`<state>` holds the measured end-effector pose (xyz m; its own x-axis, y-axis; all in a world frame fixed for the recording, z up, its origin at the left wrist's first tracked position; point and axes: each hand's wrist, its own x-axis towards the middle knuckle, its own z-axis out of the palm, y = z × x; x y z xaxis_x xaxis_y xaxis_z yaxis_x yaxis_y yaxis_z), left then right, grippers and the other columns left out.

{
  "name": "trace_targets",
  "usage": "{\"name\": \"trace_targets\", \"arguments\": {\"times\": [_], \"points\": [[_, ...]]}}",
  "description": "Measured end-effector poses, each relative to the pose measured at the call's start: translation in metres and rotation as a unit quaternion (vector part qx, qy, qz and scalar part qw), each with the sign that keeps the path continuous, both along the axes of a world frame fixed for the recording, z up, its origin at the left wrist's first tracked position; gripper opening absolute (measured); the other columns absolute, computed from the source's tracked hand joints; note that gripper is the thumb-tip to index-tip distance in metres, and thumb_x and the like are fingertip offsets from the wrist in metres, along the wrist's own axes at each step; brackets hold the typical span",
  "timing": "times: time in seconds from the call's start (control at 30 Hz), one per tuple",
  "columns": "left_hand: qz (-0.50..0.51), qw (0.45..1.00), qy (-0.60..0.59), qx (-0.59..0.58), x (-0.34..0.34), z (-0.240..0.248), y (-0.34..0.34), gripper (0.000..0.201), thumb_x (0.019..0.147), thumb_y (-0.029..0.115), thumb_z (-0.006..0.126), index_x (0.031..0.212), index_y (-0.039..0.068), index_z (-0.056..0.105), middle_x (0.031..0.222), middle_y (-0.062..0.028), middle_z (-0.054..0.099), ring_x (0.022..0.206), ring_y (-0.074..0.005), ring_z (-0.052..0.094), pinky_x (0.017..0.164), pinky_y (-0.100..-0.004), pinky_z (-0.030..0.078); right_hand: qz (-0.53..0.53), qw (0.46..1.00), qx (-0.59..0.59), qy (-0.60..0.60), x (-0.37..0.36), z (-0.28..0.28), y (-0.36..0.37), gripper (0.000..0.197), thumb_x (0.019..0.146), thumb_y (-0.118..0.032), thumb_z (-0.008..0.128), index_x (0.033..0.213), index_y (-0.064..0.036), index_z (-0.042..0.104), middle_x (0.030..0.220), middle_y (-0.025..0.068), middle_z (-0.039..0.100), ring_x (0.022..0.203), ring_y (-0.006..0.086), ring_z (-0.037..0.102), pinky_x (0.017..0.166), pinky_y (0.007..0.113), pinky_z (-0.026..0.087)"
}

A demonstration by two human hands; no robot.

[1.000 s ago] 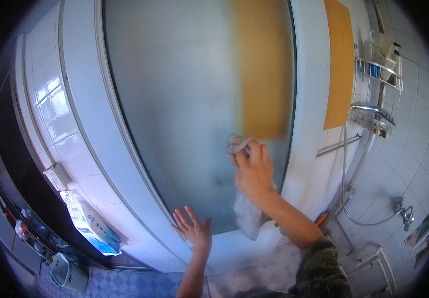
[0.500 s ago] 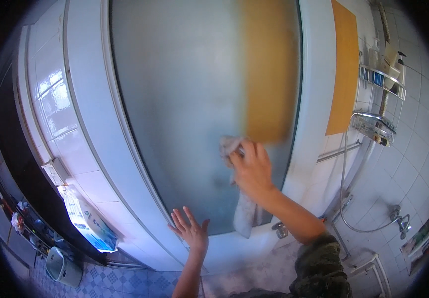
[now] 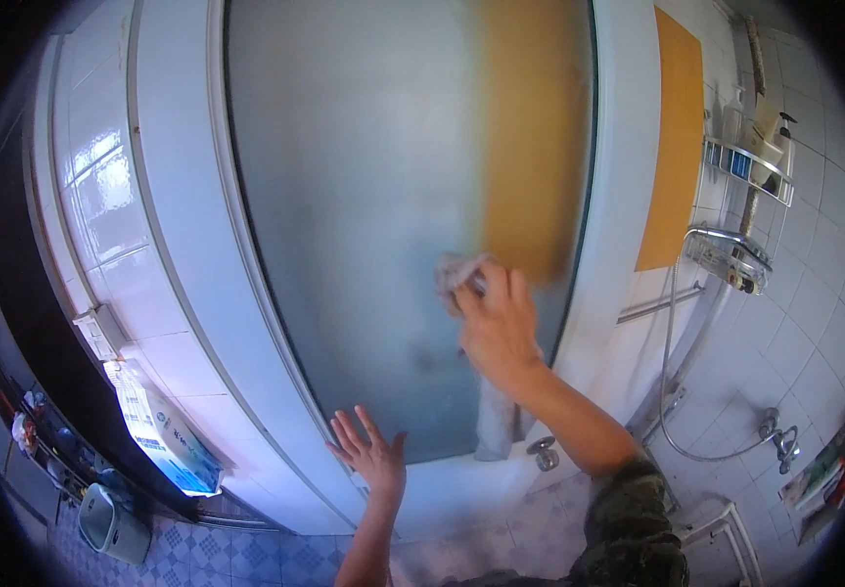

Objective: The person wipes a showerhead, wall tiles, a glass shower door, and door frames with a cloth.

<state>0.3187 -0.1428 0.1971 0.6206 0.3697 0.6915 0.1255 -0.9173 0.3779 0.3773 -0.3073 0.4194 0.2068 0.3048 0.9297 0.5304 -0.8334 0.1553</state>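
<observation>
A greyish-white cloth (image 3: 497, 421) is bunched in my right hand (image 3: 501, 328), its upper part pressed to the frosted glass pane (image 3: 364, 196) of a white-framed door. The rest of the cloth dangles below my wrist toward the pane's lower edge. My left hand (image 3: 371, 455) is spread with fingers apart at the lower left corner of the glass, by the white frame (image 3: 290, 391). Whether its palm touches the door cannot be told. A round metal door knob (image 3: 543, 454) sits just below my right forearm.
At right, a wire shelf with bottles (image 3: 750, 166), a shower hose (image 3: 665, 391) and a metal tap (image 3: 779, 435) are on the tiled wall. A blue-and-white tissue pack (image 3: 168, 435) hangs at left above a pale bin (image 3: 114, 526). A yellow-brown panel (image 3: 672, 147) stands right of the door.
My right hand with the cloth has shifted very slightly upward on the glass. The left hand keeps its spread pose; the whole view has turned a little.
</observation>
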Motion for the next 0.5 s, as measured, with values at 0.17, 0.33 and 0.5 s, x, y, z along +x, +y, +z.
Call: {"name": "trace_targets", "arguments": {"times": [0.17,0.33,0.5], "points": [[0.013,1.000,-0.009,0.021,-0.003,-0.007,0.010,0.106,0.062,0.031,0.080,0.144,0.011,0.016,0.149,-0.0183,0.007,0.138,-0.0342,0.006,0.107,-0.0579,0.001,0.012,0.999,-0.019,0.027,-0.001,-0.028,-0.005,0.037,0.064,-0.006,0.060,0.101,-0.0097,0.060,0.108,0.0110,0.047,0.092,0.0302,0.048,0.074,0.038,0.045],[-0.004,1.000,-0.020,0.010,-0.001,-0.004,0.005,0.098,0.066,0.030,0.077,0.143,0.012,0.020,0.148,-0.0178,0.010,0.137,-0.0350,0.010,0.106,-0.0593,0.005,-0.002,0.995,0.007,0.099,-0.015,-0.093,-0.023,0.039,0.065,-0.001,0.059,0.103,-0.0074,0.058,0.108,0.0129,0.046,0.091,0.0315,0.049,0.074,0.040,0.044],[-0.045,0.994,0.014,-0.097,-0.032,0.030,0.003,0.073,0.075,0.012,0.067,0.139,0.014,0.033,0.143,-0.0177,0.026,0.133,-0.0358,0.023,0.103,-0.0595,0.017,0.275,0.837,0.271,0.388,-0.037,-0.155,-0.031,0.035,0.073,-0.001,0.055,0.108,-0.0050,0.053,0.103,0.0106,0.052,0.089,0.0271,0.054,0.075,0.040,0.045]]}}
